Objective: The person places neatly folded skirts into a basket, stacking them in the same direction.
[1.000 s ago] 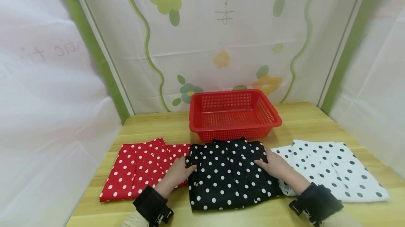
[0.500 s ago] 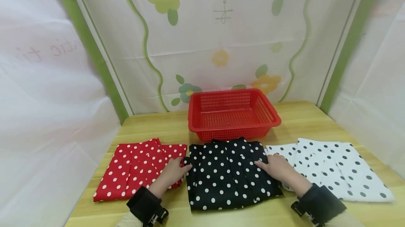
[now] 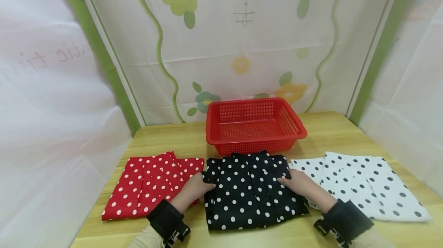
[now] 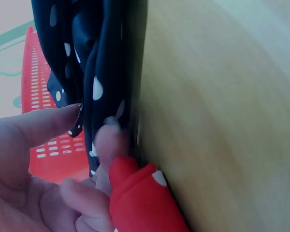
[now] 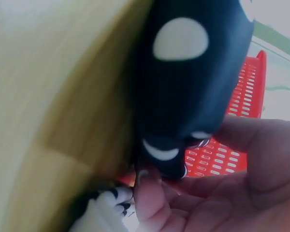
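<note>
A folded black cloth with white dots (image 3: 249, 194) lies in the middle of the wooden table. My left hand (image 3: 194, 189) holds its left edge, thumb on top and fingers low at the side. In the left wrist view, those fingers also brush a red dotted fold (image 4: 145, 198). On the opposite edge my right hand (image 3: 302, 184) pinches the black cloth, its thumb above and its fingers curling under the layers in the right wrist view. Left of it lies a folded red cloth with white dots (image 3: 149, 186), and right of it a folded white cloth with black dots (image 3: 370, 186).
Directly behind the black cloth stands a red plastic basket (image 3: 256, 138) with perforated walls and nothing in it. A white flowered curtain (image 3: 214, 48) encloses the back and both sides of the wooden table (image 3: 166, 140).
My left hand went slightly left, then came back to the black cloth's edge. The red cloth sits a little further left and the white one a little further right; the black cloth has barely moved.
</note>
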Demonstrator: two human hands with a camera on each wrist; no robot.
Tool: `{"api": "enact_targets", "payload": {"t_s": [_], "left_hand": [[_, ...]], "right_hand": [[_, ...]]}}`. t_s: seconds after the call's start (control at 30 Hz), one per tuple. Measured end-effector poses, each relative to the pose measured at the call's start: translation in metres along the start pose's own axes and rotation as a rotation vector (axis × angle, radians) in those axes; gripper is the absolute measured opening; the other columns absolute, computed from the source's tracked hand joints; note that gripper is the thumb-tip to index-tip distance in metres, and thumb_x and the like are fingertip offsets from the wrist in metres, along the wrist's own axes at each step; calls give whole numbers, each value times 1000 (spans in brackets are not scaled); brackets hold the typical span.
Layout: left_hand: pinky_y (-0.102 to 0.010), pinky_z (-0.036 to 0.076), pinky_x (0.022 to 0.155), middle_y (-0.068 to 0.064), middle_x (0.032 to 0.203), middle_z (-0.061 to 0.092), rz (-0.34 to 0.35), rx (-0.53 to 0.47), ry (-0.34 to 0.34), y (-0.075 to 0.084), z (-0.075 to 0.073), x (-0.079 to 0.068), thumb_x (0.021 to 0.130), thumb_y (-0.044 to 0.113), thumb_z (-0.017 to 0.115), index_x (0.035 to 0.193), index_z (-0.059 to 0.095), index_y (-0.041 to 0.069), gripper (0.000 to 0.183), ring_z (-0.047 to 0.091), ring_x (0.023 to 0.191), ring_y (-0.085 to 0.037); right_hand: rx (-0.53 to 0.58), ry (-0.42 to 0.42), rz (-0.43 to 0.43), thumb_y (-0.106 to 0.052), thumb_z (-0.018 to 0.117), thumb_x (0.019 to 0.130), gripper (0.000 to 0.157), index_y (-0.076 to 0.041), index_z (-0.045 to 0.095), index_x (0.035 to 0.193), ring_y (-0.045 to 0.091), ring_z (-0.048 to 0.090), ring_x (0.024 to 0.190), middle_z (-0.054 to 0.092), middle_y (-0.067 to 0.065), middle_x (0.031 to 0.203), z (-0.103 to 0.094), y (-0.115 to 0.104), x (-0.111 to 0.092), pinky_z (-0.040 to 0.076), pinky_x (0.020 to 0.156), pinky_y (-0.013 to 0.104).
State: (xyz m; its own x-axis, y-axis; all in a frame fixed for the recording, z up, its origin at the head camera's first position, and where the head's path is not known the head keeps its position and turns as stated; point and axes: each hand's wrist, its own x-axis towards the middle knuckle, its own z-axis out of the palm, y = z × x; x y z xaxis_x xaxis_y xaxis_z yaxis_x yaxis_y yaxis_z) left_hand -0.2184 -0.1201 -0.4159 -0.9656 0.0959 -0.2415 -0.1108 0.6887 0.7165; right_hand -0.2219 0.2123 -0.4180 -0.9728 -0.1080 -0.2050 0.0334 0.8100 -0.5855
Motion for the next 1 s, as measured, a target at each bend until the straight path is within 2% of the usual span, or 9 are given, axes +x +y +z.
{"api": "enact_targets", "payload": {"t_s": [0.13,0.23,0.33,0.57,1.0], "left_hand": [[-27,50,50,-10,65,59,16,-35,-6,-2,3,1,88,9,70,96,52,-5,24,58,48,-18],[-29,53,51,-11,78,61,46,-118,-19,-4,1,2,87,2,69,110,49,-8,32,60,54,-19],[-30,55,53,-12,87,59,61,-174,-23,-3,-3,1,86,-1,69,120,45,-9,42,60,59,-20],[-29,54,50,-11,82,56,38,-131,-8,9,-16,-6,86,2,71,139,34,-11,65,60,57,-19],[-30,53,50,-8,76,61,92,-100,-29,28,-29,-26,85,2,72,143,32,-9,71,58,51,-18]], "right_hand": [[56,22,25,-12,63,92,37,16,54,116,25,62,85,64,16,97,-2,-1,0,52,77,45],[82,68,16,-3,64,89,33,17,54,113,26,59,82,62,18,94,-4,-2,-1,51,74,44],[81,108,-10,0,66,86,24,13,59,105,26,58,80,62,15,89,-6,-5,-3,50,72,43],[70,140,-62,2,68,85,14,7,62,97,26,60,80,64,13,86,-16,-12,-15,52,70,43],[89,150,-125,2,67,85,13,8,62,96,19,54,68,60,6,75,-37,-18,-37,49,61,36]]}}
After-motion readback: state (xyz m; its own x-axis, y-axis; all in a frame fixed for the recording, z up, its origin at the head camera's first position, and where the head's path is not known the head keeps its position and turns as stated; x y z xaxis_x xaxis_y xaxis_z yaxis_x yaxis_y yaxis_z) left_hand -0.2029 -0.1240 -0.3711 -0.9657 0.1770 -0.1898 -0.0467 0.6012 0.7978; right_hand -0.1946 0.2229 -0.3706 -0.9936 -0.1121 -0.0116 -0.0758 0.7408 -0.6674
